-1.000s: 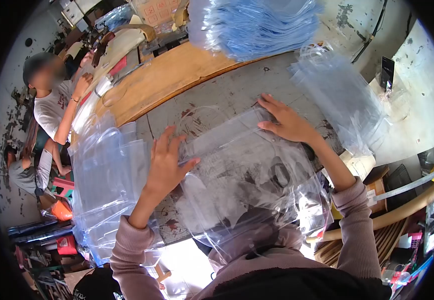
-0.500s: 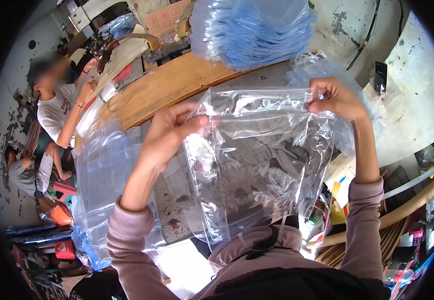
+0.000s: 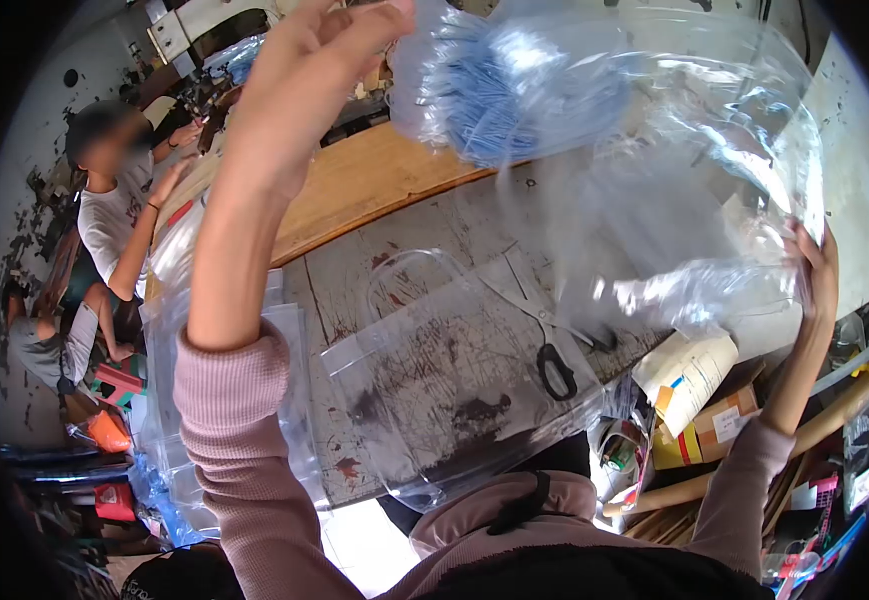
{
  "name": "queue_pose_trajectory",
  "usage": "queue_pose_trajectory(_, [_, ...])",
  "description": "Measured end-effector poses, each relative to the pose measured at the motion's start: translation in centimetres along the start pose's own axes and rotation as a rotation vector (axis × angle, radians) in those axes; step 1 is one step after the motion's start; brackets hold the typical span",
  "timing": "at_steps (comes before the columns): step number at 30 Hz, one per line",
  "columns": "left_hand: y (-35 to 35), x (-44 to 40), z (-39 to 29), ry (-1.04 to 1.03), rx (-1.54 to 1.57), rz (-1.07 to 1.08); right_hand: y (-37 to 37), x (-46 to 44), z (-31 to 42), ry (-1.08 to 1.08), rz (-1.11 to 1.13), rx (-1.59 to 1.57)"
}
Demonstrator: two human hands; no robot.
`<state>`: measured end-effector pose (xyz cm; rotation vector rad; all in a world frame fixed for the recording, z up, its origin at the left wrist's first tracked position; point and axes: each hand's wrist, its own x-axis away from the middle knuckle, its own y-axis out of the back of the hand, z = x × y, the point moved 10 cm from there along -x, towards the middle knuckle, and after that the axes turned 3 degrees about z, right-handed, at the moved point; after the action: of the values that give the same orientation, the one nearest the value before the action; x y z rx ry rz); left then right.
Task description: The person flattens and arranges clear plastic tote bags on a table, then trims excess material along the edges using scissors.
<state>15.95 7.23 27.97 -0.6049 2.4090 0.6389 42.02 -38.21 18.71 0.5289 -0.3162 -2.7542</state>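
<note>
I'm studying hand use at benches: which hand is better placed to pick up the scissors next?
Right, probably: though gripping clear plastic, the right hand looks nearer the scissors, whose handles lie toward the right; the left hand is raised farther off.

Holds left hand (image 3: 320, 75) high at eleven o'clock, with bent wrist (image 3: 263, 185) and fingers (image 3: 363, 38) toward two, partly cut off above. Holds right arm (image 3: 793, 385) well out, with right hand (image 3: 817, 270) at three o'clock, fingers curled in a grip.
</note>
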Motion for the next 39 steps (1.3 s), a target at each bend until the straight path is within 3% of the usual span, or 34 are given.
queue_pose_trajectory(3, [-3.7,0.2,-2.6,-0.019,0.037,0.132,4.0,2.6,-5.2,0.008,-0.214,-0.253])
queue_pose_trajectory(4, [-4.7,-0.6,-1.5,-0.240,-0.201,0.133,3.9,4.0,-7.3,-0.042,-0.331,-0.354])
queue_pose_trajectory(6, [-10.6,0.5,-0.9,-0.235,-0.312,0.271,2.6,6.3,-11.5,-0.128,-0.423,-0.385])
queue_pose_trajectory(8, [-16.9,1.4,-0.8,-0.395,-0.307,0.279,-0.2,7.5,-15.0,-0.209,-0.348,-0.456])
queue_pose_trajectory(10, [-23.5,2.7,0.1,-0.345,-0.161,0.414,-1.9,8.3,-17.7,-0.305,-0.359,-0.460])
queue_pose_trajectory(12, [-29.3,4.2,-0.6,-0.699,-0.375,0.261,-2.2,9.0,-18.7,-0.333,-0.324,-0.458])
queue_pose_trajectory(15, [-35.8,3.9,1.6,-0.770,-0.410,0.325,-3.2,8.9,-17.5,-0.385,-0.270,-0.397])
queue_pose_trajectory(16, [-36.6,3.4,2.1,-0.769,-0.400,0.325,-3.4,8.8,-17.3,-0.435,-0.212,-0.384])
queue_pose_trajectory(17, [-38.8,2.3,4.7,-0.568,-0.426,0.503,-3.8,8.9,-17.1,-0.485,-0.154,-0.370])
queue_pose_trajectory(18, [-40.4,2.0,7.3,-0.361,-0.451,0.679,-3.4,9.0,-16.6,-0.474,-0.236,-0.287])
queue_pose_trajectory(19, [-39.8,2.2,7.3,-0.364,-0.451,0.686,-2.6,8.7,-15.9,-0.477,-0.241,-0.290])
queue_pose_trajectory(21, [-39.1,4.0,10.7,-0.064,-0.446,0.894,-2.6,8.6,-14.4,-0.608,0.132,0.119])
queue_pose_trajectory(22, [-39.5,5.5,12.1,-0.061,-0.450,0.900,-1.3,8.3,-13.7,-0.555,0.080,0.354])
queue_pose_trajectory(24, [-37.7,7.6,11.5,-0.455,-0.520,0.454,1.6,6.8,-10.2,-0.566,-0.023,1.089])
queue_pose_trajectory(25, [-37.6,7.7,11.7,-0.448,-0.525,0.462,1.2,5.2,-7.3,-0.300,-0.119,1.242])
queue_pose_trajectory(26, [-37.5,7.8,11.6,-0.445,-0.519,0.478,-0.9,3.4,-3.4,-0.273,-0.193,1.211])
queue_pose_trajectory(27, [-37.3,7.8,11.2,-0.441,-0.511,0.494,-2.8,1.1,-2.3,-0.109,-0.099,1.075])
queue_pose_trajectory(28, [-37.1,6.6,10.6,-0.433,-0.512,0.499,-4.7,-1.6,-1.8,0.224,0.025,0.945])
queue_pose_trajectory(30, [-39.0,4.5,12.7,-0.107,-0.417,0.841,-8.2,-7.0,-3.9,0.264,0.242,1.012])
queue_pose_trajectory(31, [-39.4,4.6,13.0,-0.105,-0.415,0.840,-10.5,-9.2,-5.4,0.328,0.360,1.111])
queue_pose_trajectory(33, [-38.6,3.3,14.0,-0.140,-0.568,0.572,-12.4,-13.3,-10.3,0.531,0.409,1.282])
queue_pose_trajectory(34, [-39.0,4.0,14.9,-0.140,-0.567,0.570,-12.7,-13.5,-12.7,0.532,0.410,1.283])
queue_pose_trajectory(36, [-37.7,5.2,15.5,-0.153,-0.509,0.367,-12.2,-14.6,-18.5,0.225,0.404,1.389])
queue_pose_trajectory(39, [-37.8,6.0,16.2,-0.173,-0.442,0.363,-11.6,-13.8,-21.6,0.095,0.316,1.217])
